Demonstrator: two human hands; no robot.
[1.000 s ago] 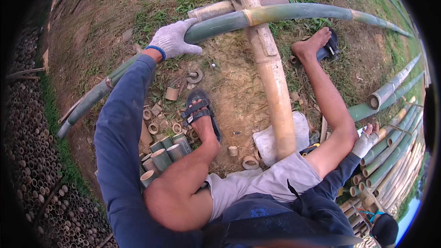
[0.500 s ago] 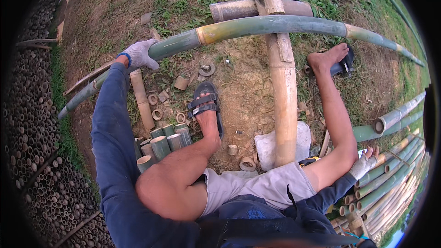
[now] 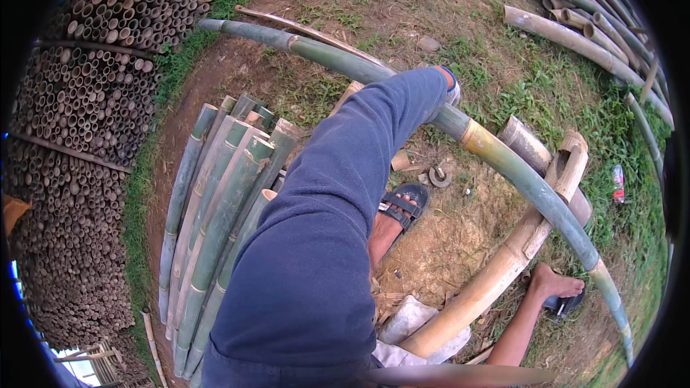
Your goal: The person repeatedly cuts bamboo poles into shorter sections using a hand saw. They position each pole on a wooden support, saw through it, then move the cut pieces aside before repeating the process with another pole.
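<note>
Dirt patch [image 3: 445,244] between sandalled foot [image 3: 402,210] and pale bamboo post [image 3: 481,284], offered passage; green pole [image 3: 530,181], barred far side; bamboo bundle [image 3: 224,223], blocked left side.

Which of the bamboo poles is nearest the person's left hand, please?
The long green pole crossing the tan post: the left hand is at it, while the poles at left and those at upper right lie farther off.

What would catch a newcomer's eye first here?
A navy sleeve fills the middle, its gloved left hand mostly hidden at a green bamboo pole arching across the view. Right of centre, that pole crosses a pale bamboo post. Stacked bamboo ends crowd the left edge.
</note>
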